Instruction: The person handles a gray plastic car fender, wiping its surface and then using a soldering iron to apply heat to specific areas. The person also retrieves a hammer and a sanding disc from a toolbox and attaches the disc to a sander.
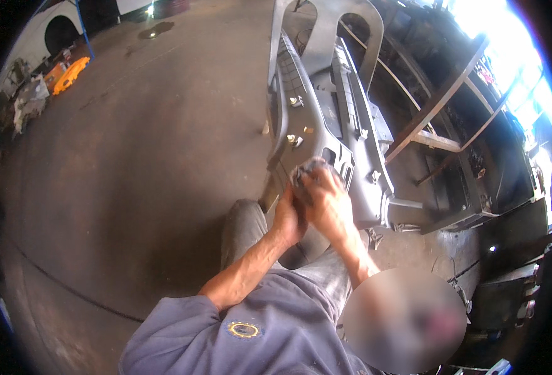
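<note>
On my left side the brown-grey floor (132, 156) spreads wide, with a dark cable (82, 299) curving across its lower part. Far at upper left there is an orange piece (71, 76) beside a heap of mixed things (31, 103), and behind them a white vehicle (23, 62). On my right, a rusty metal frame (438, 119) stands just past the work, so this side is crowded. In front, the back of a grey plastic chair (326, 25) rises behind the work. My own legs (241, 225) are close under my arms. At lower right a blurred patch covers whatever is there.

Two long grey panels are at the chair, side by side: the left panel (307, 119) and the right panel (369, 169), both with small white clips. My right hand (326, 197) is curled closely around a dark crumpled rag (301, 172), at the near end of the left panel. This panel extends forward from my grip; the right panel lies just to the right. My left hand (290, 215) is close against the right one, but its fingers are hidden, so I cannot tell if it also holds the rag.
</note>
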### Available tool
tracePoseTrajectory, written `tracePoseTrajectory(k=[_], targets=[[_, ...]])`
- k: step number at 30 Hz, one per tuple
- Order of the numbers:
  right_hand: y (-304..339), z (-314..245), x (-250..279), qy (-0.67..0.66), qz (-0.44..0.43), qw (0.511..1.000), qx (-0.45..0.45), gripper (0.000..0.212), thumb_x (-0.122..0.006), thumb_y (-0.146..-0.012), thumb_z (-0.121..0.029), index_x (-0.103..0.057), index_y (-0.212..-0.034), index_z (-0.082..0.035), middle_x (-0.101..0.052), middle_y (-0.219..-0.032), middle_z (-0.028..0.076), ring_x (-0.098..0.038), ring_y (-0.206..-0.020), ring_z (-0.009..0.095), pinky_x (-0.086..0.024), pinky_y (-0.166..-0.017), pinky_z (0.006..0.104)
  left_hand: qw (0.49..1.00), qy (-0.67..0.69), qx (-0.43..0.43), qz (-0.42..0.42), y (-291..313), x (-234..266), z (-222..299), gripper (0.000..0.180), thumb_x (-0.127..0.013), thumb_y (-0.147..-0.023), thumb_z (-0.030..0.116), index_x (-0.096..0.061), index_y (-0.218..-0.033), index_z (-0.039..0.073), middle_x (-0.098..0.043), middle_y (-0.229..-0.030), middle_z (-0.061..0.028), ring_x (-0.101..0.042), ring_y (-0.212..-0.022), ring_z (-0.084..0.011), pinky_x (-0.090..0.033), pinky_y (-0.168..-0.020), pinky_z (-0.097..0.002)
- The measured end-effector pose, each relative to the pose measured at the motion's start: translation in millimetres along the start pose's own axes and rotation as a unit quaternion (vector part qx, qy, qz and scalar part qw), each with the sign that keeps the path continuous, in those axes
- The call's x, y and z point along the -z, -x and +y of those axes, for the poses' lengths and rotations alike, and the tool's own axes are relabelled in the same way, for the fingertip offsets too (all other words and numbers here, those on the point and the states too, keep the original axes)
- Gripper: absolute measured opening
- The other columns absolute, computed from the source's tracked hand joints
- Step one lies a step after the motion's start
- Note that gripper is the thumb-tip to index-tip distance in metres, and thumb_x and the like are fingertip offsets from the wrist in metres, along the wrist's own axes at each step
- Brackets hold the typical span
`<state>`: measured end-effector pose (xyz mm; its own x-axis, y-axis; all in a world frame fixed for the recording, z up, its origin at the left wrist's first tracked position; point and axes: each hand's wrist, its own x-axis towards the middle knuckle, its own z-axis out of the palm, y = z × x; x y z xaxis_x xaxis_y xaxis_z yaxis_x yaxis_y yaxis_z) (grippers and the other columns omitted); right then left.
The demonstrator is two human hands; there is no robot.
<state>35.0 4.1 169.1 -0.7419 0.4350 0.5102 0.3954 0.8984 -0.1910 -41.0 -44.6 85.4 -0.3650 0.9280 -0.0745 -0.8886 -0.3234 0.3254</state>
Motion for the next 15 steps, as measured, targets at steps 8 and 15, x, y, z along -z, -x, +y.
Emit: tracePoseTrajectory(k=[8, 15], targets=[[-43, 32, -20, -0.001, 0.009, 0.997, -0.078, 0.037, -0.066, -0.071, -0.002, -0.069, -0.107, -0.009, -0.06, -0.118, 0.012, -0.06, -0.106, 0.035, -0.05, -0.09, 0.0404, 0.999, -0.027, 0.037, -0.021, 7, -10, 9, 0.061, -0.033, -0.1, 0.053, -0.035, -0.143, 0.01, -0.047, -0.139, -0.0074, -0.046, -0.127, -0.0222, -0.032, -0.108, -0.0464], [-46, 25, -9, 0.005, 0.037, 0.995, -0.096, 0.024, -0.063, -0.078, -0.009, -0.07, -0.101, -0.007, -0.061, -0.11, 0.017, -0.062, -0.097, 0.037, -0.051, -0.084, 0.0418, 0.999, -0.019, 0.044, 0.002, 11, -14, 3, 0.058, -0.033, -0.101, 0.049, -0.037, -0.142, 0.009, -0.049, -0.137, -0.0088, -0.047, -0.126, -0.0228, -0.032, -0.108, -0.0474]])
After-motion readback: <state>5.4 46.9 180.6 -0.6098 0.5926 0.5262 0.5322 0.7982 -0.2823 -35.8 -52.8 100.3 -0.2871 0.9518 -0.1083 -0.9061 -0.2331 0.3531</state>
